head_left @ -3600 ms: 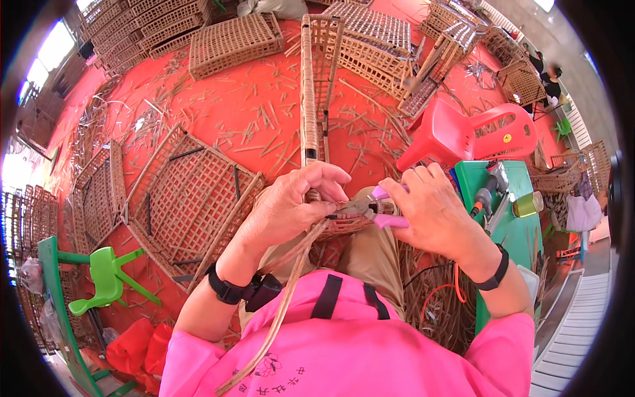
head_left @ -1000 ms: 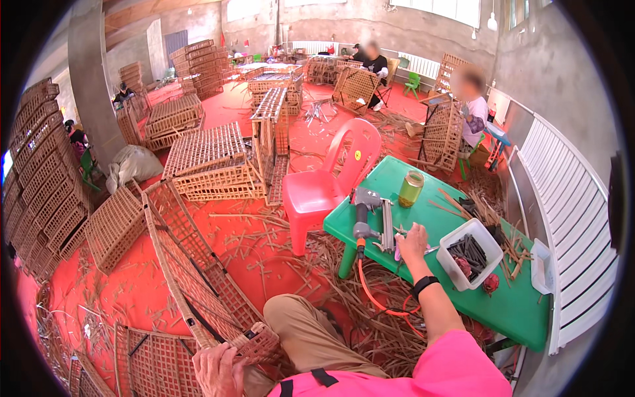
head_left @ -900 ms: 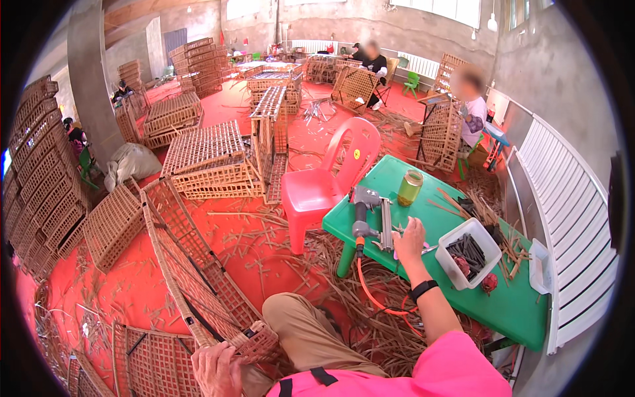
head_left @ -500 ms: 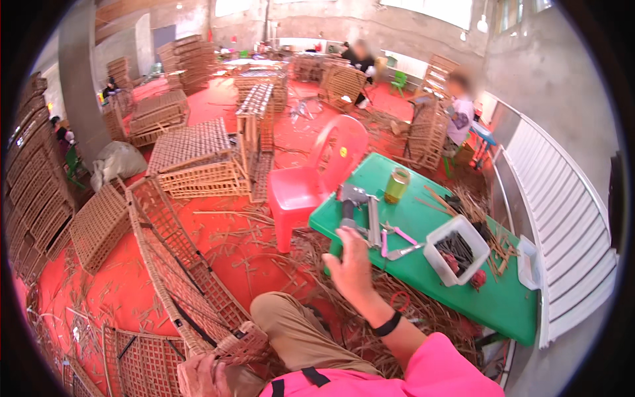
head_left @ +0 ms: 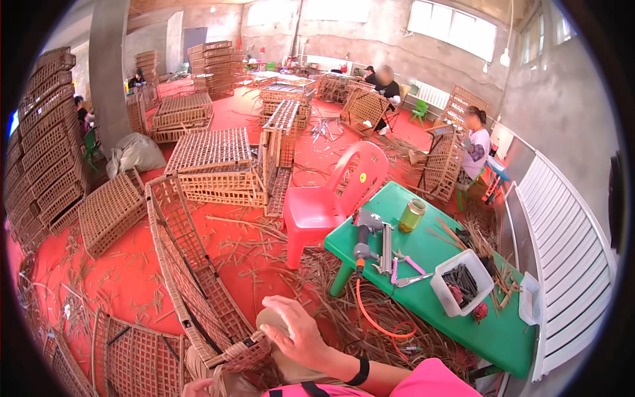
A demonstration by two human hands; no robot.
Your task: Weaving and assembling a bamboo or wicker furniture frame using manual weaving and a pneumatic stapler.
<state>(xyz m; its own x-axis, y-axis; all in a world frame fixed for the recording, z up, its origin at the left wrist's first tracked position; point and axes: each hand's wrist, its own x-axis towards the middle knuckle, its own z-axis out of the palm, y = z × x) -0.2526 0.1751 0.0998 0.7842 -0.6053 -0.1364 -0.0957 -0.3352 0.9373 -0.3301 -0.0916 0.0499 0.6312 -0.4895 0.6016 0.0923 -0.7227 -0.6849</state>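
Note:
A long woven wicker frame (head_left: pixel 192 291) stands tilted against my legs, its near corner by my knees. Over my knee, close to that corner, my right hand (head_left: pixel 297 334) is empty with its fingers apart. My left hand (head_left: pixel 198 388) shows only in part at the lower edge, just below the frame's corner; its grip is hidden. On the green table (head_left: pixel 397 304) to my right lies a grey and black nail gun (head_left: pixel 366 235) with an orange air hose (head_left: pixel 368 311) hanging down. Beside it are pink-handled pliers (head_left: pixel 410 266).
A glass jar (head_left: pixel 411 216) and a white tub (head_left: pixel 461 283) of dark strips stand on the table. Behind it is a red plastic chair (head_left: pixel 317 198). Stacked wicker panels (head_left: pixel 208 152) and cane scraps cover much of the red floor. Several people work farther back.
My right hand has moved from the nail gun on the table back left to my knee. The left hand has slipped lower, and the view has shifted, showing the nail gun's hose.

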